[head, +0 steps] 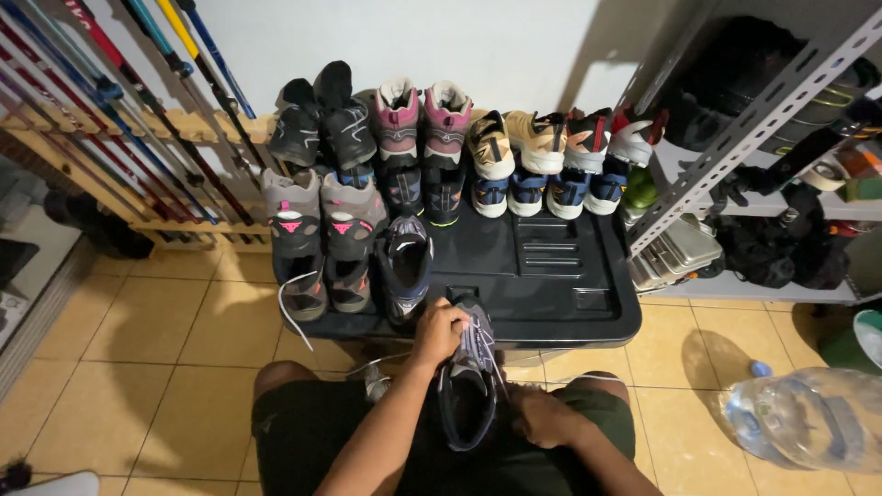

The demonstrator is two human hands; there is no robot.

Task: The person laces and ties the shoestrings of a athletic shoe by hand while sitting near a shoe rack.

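Seated, right hand [544, 418] steadies the heel of a dark hiking shoe [467, 386] in the lap, grip closed on it, left hand [439, 332] pinching its laces [475, 323] at the tongue, beyond them a black storage-bin lid [560, 276] carrying rows of boots [322, 241].

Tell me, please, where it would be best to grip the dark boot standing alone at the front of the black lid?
Probably by the collar of the dark boot, from above on the near side: it stands upright, opening facing up, grey boots crowding its left and the right side free.
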